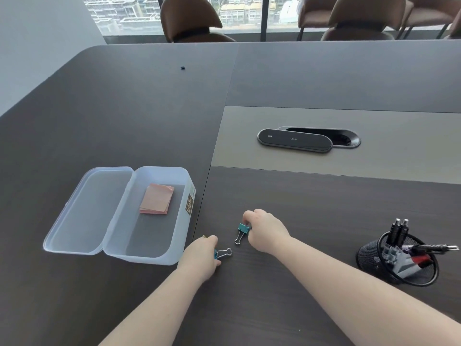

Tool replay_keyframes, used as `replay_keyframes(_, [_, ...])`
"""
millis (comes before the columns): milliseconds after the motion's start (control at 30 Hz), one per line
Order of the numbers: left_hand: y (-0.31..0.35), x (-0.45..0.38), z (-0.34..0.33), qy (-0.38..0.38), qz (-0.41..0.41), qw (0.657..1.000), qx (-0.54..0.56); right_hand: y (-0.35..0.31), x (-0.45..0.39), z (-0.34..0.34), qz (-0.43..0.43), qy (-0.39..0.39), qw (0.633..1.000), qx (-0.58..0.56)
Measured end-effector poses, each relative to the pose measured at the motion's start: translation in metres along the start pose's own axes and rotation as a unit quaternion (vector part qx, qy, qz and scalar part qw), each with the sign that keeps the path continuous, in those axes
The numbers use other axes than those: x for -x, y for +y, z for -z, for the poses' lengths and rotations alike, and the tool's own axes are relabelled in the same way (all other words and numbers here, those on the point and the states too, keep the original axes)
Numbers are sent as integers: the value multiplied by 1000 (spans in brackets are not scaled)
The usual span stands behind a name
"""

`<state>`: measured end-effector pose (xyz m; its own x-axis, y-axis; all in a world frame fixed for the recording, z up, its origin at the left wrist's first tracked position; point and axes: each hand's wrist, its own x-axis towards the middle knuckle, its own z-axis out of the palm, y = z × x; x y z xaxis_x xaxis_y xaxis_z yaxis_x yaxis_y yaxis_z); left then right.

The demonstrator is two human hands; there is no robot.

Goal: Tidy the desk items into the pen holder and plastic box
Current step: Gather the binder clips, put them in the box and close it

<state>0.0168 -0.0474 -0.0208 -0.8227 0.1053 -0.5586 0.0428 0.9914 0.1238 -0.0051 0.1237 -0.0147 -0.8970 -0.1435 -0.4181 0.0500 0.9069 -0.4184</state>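
An open translucent plastic box point(174, 255) lies on the dark desk at the left, lid folded out, with a pink pad of sticky notes point(156, 202) inside. Just right of the box, my left hand point(200, 255) grips a blue binder clip point(222, 253) low over the desk; a yellowish bit shows above its fingers. My right hand point(265, 229) pinches a teal binder clip point(243, 232) a short way to the right. A black mesh pen holder point(371, 258) stands at the right, holding pens and other items.
A black oval device point(294, 141) rests over a cable slot in the grey centre strip of the desk. A tiny dark object point(182, 68) lies far back. Brown chairs point(192, 18) stand behind the desk's far edge by the window.
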Motion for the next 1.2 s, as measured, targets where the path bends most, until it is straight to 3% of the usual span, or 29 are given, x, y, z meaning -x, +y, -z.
replay_keyframes(200, [5,6,-3,28,-3,999,46,-3,0,10,-49,3,999,15])
replay_keyframes(400, [-4,13,-6,102,16,983,149,-6,-6,0,-30,-2,999,41])
replay_keyframes(533, [-5,12,-2,163,80,964,194,-12,-10,-7,-25,10,999,17])
replay_keyframes(700, [4,2,-5,114,175,962,178,-18,-11,-9,-74,22,997,-24])
replay_keyframes(1200, [14,-15,3,75,168,973,140,-11,-23,-14,-136,-32,988,-66])
